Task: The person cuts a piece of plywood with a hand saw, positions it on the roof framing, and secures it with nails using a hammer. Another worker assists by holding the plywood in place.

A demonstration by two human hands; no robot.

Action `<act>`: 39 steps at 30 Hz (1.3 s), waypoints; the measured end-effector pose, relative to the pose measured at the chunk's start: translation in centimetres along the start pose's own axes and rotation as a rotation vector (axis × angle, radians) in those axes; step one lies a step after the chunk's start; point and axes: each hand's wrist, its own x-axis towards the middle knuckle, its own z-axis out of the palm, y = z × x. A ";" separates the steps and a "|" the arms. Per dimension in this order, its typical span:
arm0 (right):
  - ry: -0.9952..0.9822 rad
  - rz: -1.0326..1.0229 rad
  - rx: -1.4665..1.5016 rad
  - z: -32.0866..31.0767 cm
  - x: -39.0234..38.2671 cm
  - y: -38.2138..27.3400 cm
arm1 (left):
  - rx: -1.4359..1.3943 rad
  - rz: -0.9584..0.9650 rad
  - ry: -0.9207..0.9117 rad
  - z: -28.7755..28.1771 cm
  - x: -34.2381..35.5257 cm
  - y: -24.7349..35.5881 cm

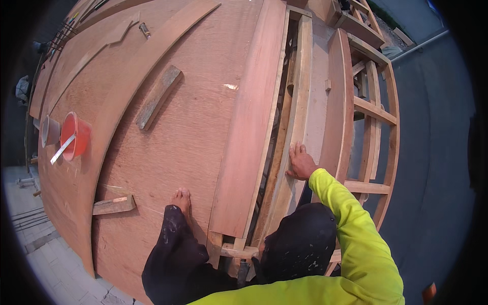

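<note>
Resting open on the timber rail (301,96) beside the plywood strip (249,122), the right hand (302,163) should press evenly; left hand unseen.

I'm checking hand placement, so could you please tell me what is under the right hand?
A wooden beam is under the right hand; the patch it covers cannot be seen.
</note>
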 end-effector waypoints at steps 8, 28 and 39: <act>-0.125 -0.178 -0.166 -1.6 1.9 2.3 | -0.047 0.017 0.043 -5.4 1.7 2.7; -0.190 -0.065 -0.104 -1.2 0.8 -0.1 | -0.316 -0.603 -0.130 -5.2 2.1 5.0; -0.192 -0.064 -0.146 -2.1 0.1 0.2 | -0.300 -0.547 -0.148 -3.9 3.1 5.2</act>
